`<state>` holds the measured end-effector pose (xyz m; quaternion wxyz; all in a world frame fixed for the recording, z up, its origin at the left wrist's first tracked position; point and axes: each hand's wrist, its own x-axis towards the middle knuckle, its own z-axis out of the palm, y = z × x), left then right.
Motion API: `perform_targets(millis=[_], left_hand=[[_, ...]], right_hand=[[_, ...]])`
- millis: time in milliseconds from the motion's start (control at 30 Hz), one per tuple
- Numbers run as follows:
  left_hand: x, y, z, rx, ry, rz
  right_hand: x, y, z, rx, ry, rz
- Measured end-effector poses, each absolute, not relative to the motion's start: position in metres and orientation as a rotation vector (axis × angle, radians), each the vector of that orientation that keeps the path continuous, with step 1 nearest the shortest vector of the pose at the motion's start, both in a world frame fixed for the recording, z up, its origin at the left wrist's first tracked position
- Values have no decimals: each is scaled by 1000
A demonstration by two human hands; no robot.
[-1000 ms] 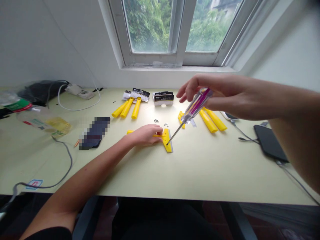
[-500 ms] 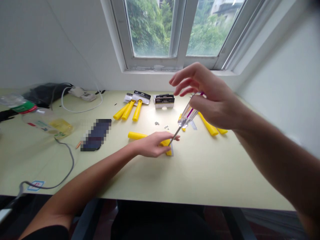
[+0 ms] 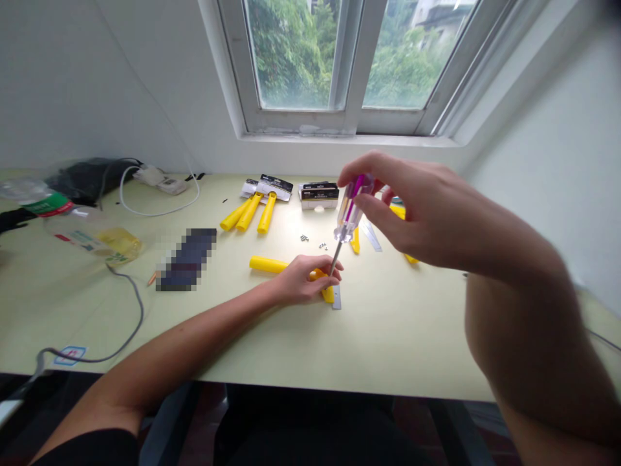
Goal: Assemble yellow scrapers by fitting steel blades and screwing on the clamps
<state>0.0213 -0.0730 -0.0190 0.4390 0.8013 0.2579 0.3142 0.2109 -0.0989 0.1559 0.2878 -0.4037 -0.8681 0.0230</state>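
Two bare hands work together over one yellow plastic scraper with a long tubular handle, which lies on the pale cream counter in front of the person, its handle pointing left. The left hand is curled over the scraper's head, its thumb and fingertips drawn in on either side of a thin steel shaft; whether they also pinch a screw there is hidden. The right hand pinches the clear and purple plastic grip of a screwdriver between thumb and fingers, the tool tilted a little, its tip down at the head. A grey metal blade with a small hole juts out beside that head. Just beyond lie two small clusters of silver screws, and to their right another yellow scraper head beside a loose grey blade. The step in hand looks like setting the screwdriver to a fastening in the head; whether to tighten or loosen it cannot be told. The next move would call for the tip seated squarely, a steady press down and a twist of the grip, with the left hand bracing the head and blade so neither slips.
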Motion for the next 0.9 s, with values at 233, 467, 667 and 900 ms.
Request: perform_targets(millis=[233, 467, 667, 900], left_hand=[[20, -76, -20, 1974, 659, 778], [28, -76, -29, 1969, 809, 913], [22, -78, -22, 1971, 646, 841], [25, -76, -28, 2023, 708, 922]], right_hand=[[201, -105, 146, -836, -2076, 440], [201, -96, 133, -917, -2039, 364], [209, -89, 129, -817, -1933, 532], [214, -93, 129, -849, -2065, 490]])
